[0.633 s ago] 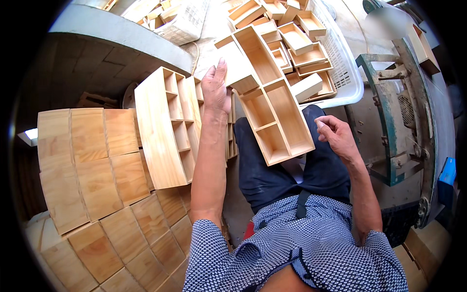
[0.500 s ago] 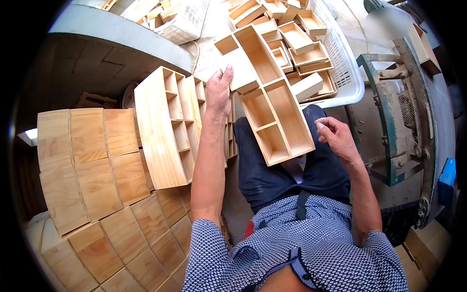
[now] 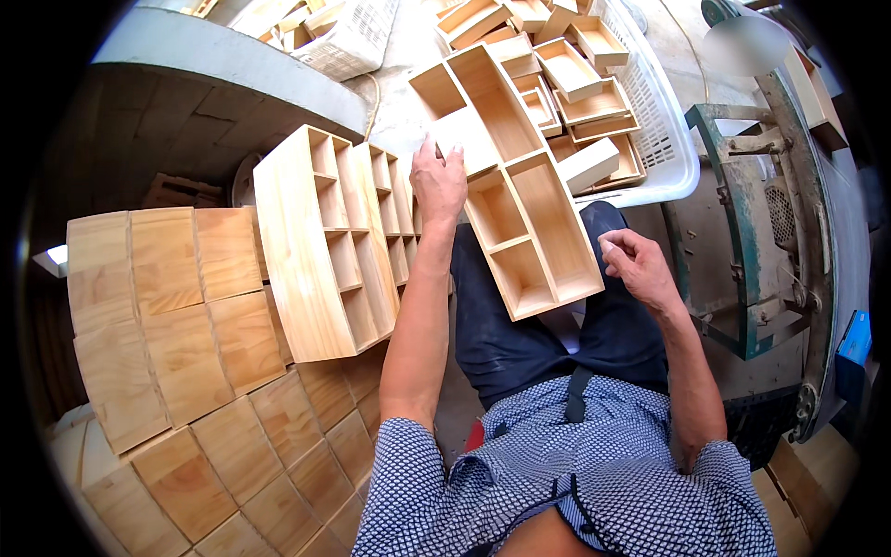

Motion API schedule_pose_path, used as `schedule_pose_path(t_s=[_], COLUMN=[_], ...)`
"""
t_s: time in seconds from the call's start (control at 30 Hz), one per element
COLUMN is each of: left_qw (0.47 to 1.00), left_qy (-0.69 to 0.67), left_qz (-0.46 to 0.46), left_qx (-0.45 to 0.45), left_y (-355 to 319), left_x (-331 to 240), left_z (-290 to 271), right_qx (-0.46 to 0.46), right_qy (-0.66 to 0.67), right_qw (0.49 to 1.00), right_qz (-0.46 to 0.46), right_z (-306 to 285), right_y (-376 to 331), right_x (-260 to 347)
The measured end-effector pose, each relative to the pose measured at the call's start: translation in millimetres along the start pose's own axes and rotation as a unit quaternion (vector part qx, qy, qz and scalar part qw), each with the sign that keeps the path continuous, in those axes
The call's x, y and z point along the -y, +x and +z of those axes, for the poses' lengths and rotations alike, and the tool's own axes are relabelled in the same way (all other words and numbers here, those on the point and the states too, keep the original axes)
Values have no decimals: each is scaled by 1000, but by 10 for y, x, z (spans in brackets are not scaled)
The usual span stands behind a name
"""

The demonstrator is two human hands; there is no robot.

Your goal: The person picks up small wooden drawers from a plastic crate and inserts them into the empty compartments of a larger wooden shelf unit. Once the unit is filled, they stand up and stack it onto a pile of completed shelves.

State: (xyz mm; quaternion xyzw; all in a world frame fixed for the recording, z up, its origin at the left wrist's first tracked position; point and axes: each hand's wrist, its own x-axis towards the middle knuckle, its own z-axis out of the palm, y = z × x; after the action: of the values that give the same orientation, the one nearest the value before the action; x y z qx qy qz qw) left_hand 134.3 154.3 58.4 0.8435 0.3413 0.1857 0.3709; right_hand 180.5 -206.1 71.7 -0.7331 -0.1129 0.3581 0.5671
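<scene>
A pale wooden compartment box (image 3: 525, 243) stands tilted over my thighs, its open cells facing up. A small wooden drawer (image 3: 467, 136) with a plain pale face sits in one of its upper left cells. My left hand (image 3: 439, 184) is against the lower left edge of that drawer, thumb and forefinger apart, not wrapped round it. Beside the box's lower right edge, my right hand (image 3: 640, 269) is closed, fingers curled in toward the thumb, and nothing shows in it. The other cells of the box are open and bare.
More compartment boxes (image 3: 306, 251) stand on the left beside stacked wooden blocks (image 3: 176, 260). A white plastic basket (image 3: 664, 121) full of small drawers is ahead; another basket (image 3: 357, 42) lies farther left. A green metal frame (image 3: 729, 223) stands at right.
My left hand has loosened from its thumb-and-finger grip on the drawer and moved slightly right and down. The drawer sits slightly farther right in its cell. My right hand has barely moved.
</scene>
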Motion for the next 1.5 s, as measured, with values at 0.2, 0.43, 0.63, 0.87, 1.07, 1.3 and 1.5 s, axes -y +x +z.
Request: schedule_pose_path(t_s=[0.2, 0.43, 0.63, 0.87, 1.07, 1.3, 1.5], left_qw=[999, 993, 891, 934, 970, 986, 979], left_qy=[17, -74, -427, -323, -207, -127, -186], left_qz=[4, -88, -147, -150, -104, -44, -34], left_qx=[-27, -21, -46, -39, -70, -95, -71], left_y=[-64, -47, -46, -128, -125, -368, -490], left_x=[-188, -343, -149, -364, 22, 237, 220], left_z=[8, 40, 71, 7, 94, 348, 428], right_qx=[-2, -11, -18, -86, -100, -118, -117], right_qy=[1, -10, -78, -217, -206, -197, -134], right_qw=[1000, 1000, 989, 944, 940, 934, 948], right_qz=[-4, -5, -127, -234, -254, -274, -264], right_z=[-1, 33, 512, 1152, 1346, 1446, 1345], right_y=[17, 34, 454, 1292, 1362, 1294, 1339], right_x=[-9, 22, 402, 694, 663, 619, 552])
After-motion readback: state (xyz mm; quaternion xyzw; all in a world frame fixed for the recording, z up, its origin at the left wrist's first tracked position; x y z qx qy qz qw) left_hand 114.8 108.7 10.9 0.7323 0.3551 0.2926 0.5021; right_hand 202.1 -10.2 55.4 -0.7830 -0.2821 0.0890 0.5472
